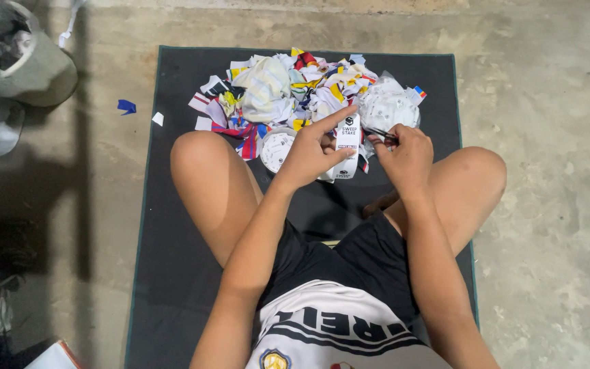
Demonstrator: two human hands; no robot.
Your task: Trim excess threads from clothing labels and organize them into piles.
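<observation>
Here, left hand pinches a white printed label strip above the dark mat, right hand clenched on small scissors: blades sit close to left fingers, so a slip risks nicking them or a crooked cut.

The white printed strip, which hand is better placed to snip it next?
Probably the right hand: it holds a dark, thin tool, seemingly small scissors, beside the white printed strip. The left hand grips that strip.
</observation>
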